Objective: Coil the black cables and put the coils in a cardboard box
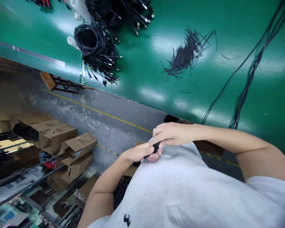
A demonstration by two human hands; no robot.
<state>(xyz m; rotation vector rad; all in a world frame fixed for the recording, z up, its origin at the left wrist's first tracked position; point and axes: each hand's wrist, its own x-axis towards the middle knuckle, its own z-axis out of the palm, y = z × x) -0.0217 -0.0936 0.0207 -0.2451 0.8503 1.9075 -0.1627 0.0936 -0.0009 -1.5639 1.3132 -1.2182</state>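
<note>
Close to the front of the white shirt, my left hand (141,152) and my right hand (172,134) meet around a small black cable bundle (156,147). My left hand has its fingers closed on the bundle from the left. From above and the right, my right hand wraps over it, with fingertips showing underneath. Most of the bundle is hidden by the fingers. Beyond my hands, the green table (137,79) carries a pile of short black ties (185,55) and a coil of black cables (90,41) with metal plug ends.
More black cables (133,12) lie at the table's far side. Long black cables (249,76) run across its right part toward the edge. Cardboard boxes (78,145) and a shelf stand at the lower left. A wooden stool (48,81) is by the table.
</note>
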